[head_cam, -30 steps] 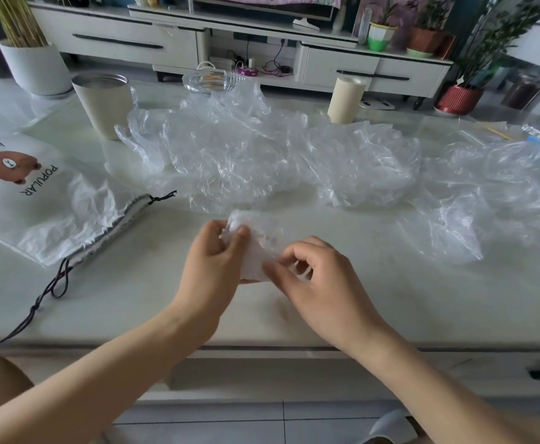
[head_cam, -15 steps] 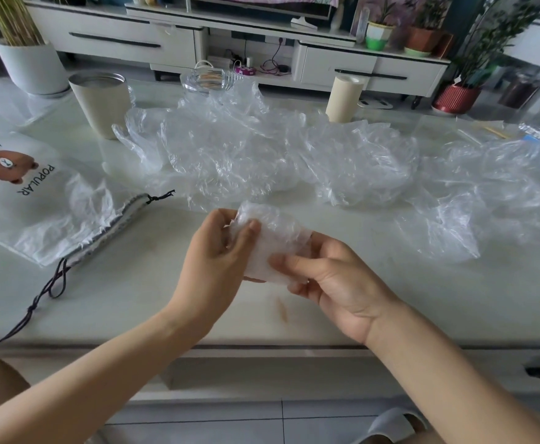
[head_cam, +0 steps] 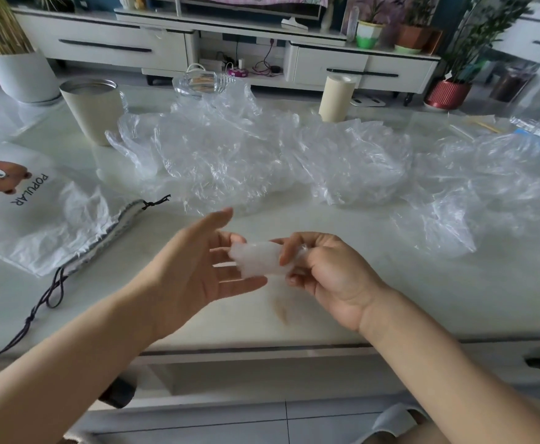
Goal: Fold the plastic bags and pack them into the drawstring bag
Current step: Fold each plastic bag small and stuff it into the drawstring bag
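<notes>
The drawstring bag (head_cam: 38, 219) lies flat at the left of the table (head_cam: 454, 299), its cord trailing to the front edge. The left hand (head_cam: 195, 270) is spread with straight fingers beside the folded plastic bag (head_cam: 259, 261). The right hand (head_cam: 329, 270) pinches that bag above bare tabletop. Crumpled plastic bags (head_cam: 262, 161) crowd the far side.

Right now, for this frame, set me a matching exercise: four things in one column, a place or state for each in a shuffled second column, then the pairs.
Things:
1. folded bag
2. drawstring bag
3. left hand
4. cup

States:
A. stands upright behind the loose bags
B. open, fingers spread
C. pinched in the right hand
D. lies flat on the left of the table

Pairs: 1-C, 2-D, 3-B, 4-A
</notes>
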Tool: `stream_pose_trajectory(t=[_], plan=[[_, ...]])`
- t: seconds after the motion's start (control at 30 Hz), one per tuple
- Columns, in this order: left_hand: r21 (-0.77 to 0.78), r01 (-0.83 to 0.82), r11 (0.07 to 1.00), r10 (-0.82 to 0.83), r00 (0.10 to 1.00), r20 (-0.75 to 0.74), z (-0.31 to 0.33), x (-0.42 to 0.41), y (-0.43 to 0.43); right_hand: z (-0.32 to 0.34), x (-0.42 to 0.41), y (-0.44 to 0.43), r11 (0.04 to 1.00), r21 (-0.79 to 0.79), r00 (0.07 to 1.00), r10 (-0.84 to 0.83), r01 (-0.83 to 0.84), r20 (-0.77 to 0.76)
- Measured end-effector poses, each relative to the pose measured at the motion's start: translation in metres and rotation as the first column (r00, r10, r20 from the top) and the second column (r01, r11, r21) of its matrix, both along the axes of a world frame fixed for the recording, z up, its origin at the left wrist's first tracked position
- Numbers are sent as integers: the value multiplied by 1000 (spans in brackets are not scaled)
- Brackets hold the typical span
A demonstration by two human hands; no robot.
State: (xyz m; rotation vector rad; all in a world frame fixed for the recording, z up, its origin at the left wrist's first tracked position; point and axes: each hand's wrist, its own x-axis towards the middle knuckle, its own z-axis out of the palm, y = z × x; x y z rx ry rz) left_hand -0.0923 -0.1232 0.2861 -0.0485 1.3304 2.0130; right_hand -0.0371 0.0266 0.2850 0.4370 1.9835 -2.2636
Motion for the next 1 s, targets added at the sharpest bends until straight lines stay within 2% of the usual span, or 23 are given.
stream_pose_trajectory(t=[0.1, 0.2, 0.27, 0.33, 0.37, 0.43, 0.5, 0.57, 0.67, 0.73, 0.8, 0.87, 0.93, 1.0], plan=[[-104, 48, 993, -57, 994, -90, -4, 0, -6, 0, -1, -1, 996, 27, 996, 90, -90, -5], [-186, -54, 981, 6, 969, -249, -5, -3, -13, 3, -4, 1, 984, 108, 990, 143, -143, 11], [-306, -176, 936, 21, 893, -450, -6, -6, -16, 5, -8, 4, 987, 153, 998, 60, -55, -25], [-412, -294, 862, -50, 761, -647, -7, -7, -21, 7, -11, 3, 983, 183, 996, -19, 35, -86], [-447, -326, 833, -112, 692, -714, -8, -7, -23, 7, -12, 1, 973, 228, 993, -4, 30, -114], [-472, -323, 820, -206, 603, -771, -9, -6, -26, 6, -11, -8, 944, 316, 985, 138, -100, -101], [-454, -320, 832, -212, 571, -793, -10, -6, -29, 1, -13, -19, 906, 359, 965, 258, -223, -51], [-421, -359, 833, -165, 565, -809, -10, -6, -30, -3, -15, -27, 893, 386, 959, 275, -232, -61], [-367, -406, 837, -61, 597, -800, -8, -7, -35, -2, -19, -35, 883, 412, 953, 286, -224, -95], [-324, -391, 861, 19, 663, -748, -7, -8, -36, 1, -18, -40, 886, 400, 938, 314, -234, -146], [-283, -325, 903, 103, 801, -590, -2, -11, -41, 2, -19, -50, 898, 375, 918, 327, -228, -225], [-291, -218, 932, 100, 924, -370, 2, -13, -46, 1, -23, -57, 896, 380, 896, 347, -229, -278], [-307, -70, 949, 15, 984, -178, 4, -12, -50, 1, -27, -61, 898, 332, 873, 390, -289, -294], [-269, 16, 963, -40, 996, -84, 4, -13, -51, 2, -31, -64, 923, 212, 877, 375, -321, -302]])
